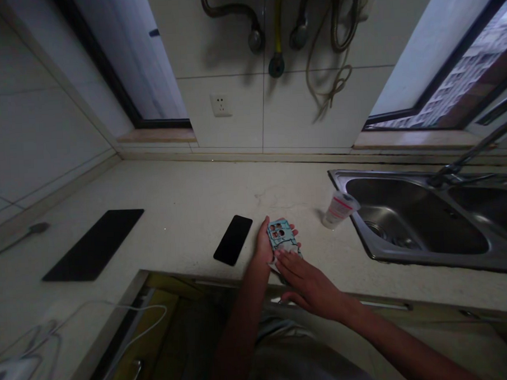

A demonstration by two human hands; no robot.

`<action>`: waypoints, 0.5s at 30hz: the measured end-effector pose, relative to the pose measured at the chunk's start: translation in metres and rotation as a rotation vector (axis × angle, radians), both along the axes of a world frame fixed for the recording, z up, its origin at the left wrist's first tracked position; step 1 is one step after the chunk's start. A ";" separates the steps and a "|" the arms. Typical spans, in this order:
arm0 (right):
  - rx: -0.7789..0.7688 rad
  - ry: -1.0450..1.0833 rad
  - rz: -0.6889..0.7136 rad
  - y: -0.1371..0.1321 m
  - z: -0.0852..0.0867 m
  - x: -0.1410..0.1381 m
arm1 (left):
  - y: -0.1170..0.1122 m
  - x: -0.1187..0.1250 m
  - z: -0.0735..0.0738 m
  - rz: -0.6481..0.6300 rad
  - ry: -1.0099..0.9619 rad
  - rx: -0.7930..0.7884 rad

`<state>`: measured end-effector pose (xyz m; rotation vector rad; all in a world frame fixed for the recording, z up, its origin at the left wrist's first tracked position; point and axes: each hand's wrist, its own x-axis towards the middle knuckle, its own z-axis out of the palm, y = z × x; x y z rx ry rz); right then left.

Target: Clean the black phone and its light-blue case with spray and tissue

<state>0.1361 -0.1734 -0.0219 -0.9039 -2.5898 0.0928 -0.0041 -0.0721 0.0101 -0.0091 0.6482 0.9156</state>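
One pale tabletop (182,204) spreads before us, with one sink (499,242) at right, two basins, the right-hand one cut off. One black mat (94,245) lies at left. Two hands: the right hand (310,285) reaches across palm down, and I cannot tell whether its grip is closed; the left hand (264,243) is partly hidden. One phone (233,240), one cup (339,210) flank them. One blue case (287,234) sits in the left grip, fingers curled round; one whitish cloth (287,247), blurred, covers its lower part.

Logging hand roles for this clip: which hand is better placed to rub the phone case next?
Probably the right hand: its fingers lie over the phone case, which the left hand holds from underneath.
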 end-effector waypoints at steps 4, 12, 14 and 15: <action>-0.028 0.026 0.028 -0.017 0.000 0.014 | -0.001 -0.001 -0.002 0.007 -0.022 0.006; -0.097 0.089 -0.074 -0.019 -0.001 0.046 | -0.001 0.001 -0.002 0.028 0.006 -0.008; -0.127 0.122 -0.114 -0.012 -0.004 0.047 | -0.001 0.003 -0.002 0.033 0.012 -0.010; -0.147 0.139 -0.130 -0.006 -0.005 0.046 | -0.001 0.004 -0.002 0.036 0.015 -0.012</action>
